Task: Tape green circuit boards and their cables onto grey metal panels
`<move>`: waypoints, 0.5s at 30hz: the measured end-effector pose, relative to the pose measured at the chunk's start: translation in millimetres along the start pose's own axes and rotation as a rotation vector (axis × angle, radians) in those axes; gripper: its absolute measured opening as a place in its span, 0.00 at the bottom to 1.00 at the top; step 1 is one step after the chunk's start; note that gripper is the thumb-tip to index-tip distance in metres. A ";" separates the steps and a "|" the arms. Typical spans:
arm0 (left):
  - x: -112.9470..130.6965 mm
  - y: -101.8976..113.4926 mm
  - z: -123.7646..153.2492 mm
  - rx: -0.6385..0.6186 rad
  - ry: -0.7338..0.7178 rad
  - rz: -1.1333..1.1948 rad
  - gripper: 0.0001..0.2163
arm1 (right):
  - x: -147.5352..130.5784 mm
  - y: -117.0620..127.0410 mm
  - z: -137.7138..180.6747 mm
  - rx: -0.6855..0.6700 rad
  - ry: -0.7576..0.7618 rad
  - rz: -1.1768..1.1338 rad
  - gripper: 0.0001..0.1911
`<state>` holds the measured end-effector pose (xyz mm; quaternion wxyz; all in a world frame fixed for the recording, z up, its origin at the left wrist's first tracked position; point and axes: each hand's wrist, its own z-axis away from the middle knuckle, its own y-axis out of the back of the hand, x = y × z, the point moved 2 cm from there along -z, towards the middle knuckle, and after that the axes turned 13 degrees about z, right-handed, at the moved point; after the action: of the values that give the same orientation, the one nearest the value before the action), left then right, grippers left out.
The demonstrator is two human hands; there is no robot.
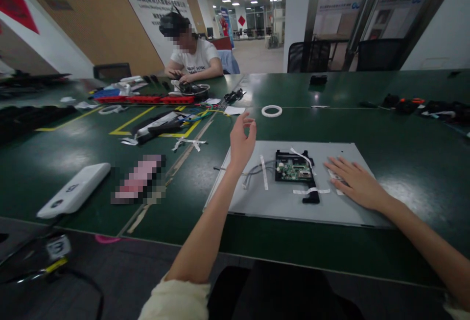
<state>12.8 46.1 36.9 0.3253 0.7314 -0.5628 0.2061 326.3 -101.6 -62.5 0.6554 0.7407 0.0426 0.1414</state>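
A grey flat panel (253,202), its back side up, lies on the green table in front of me. A black bracket (313,193) with a green circuit board (293,171) sits on the panel, with white tape strips (264,173) around it. Thin cables (257,167) run from the board to the left. My left hand (243,139) is raised over the panel's far left corner, fingers loosely bent and apart, holding nothing that I can see. Flat on the panel's right side rests my right hand (354,183), fingers stretched out, partly covering a pale label (338,183).
Beyond the panel lies a white tape roll (271,111). To the left are a white power bank (73,190), a blurred pink phone-shaped item (139,178), tape scraps (189,143) and a dark bundle with wires (157,126). A person (194,56) sits across the table.
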 end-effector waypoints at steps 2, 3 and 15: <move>2.2 7.3 5.6 0.023 -0.036 -0.061 0.13 | 3.3 -2.1 1.1 -0.007 -0.036 0.009 0.30; 2.6 10.9 8.6 0.023 -0.056 -0.091 0.13 | 6.4 -4.1 2.6 -0.011 -0.056 0.012 0.30; -4.4 2.2 28.0 -0.206 0.029 -0.265 0.15 | 84.3 -34.3 59.6 -0.113 -0.479 0.046 0.33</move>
<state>7.6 28.9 14.7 0.4311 0.7589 -0.4748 0.1129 426.9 -133.2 -89.3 0.6839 0.7159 -0.1386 -0.0212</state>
